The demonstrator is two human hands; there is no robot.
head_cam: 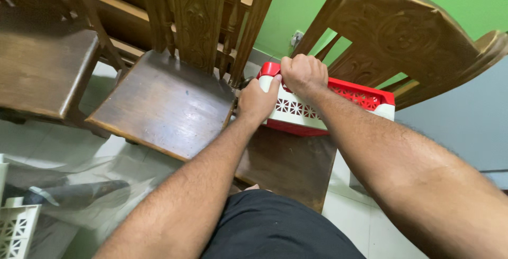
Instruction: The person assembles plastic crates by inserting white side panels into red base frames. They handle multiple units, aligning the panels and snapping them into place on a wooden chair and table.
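The fingers of the right hand are curled into a tight fist over the red rim at the near left corner of a red and white plastic basket, clamped down on that edge with the knuckles uppermost. The fingers of the left hand are pressed together against the white lattice side of the same corner, the thumb reaching up toward the red rim, so both hands grip the basket at one end, just beside each other and touching. The basket sits on the dark wooden seat of a chair directly in front of the person, its long side running away to the right, its upper band red and its wall white with a cut-out pattern. Behind it rises that chair's carved wooden backrest, tilted to the right. To the left stands a second wooden chair with a worn, scuffed seat and a carved back, and farther left a third wooden seat. Both bare forearms stretch in from the bottom of the view over dark shorts. On the pale tiled floor at lower left lies a sheet of clear plastic, and a white lattice basket shows at the corner. A green wall stands behind.
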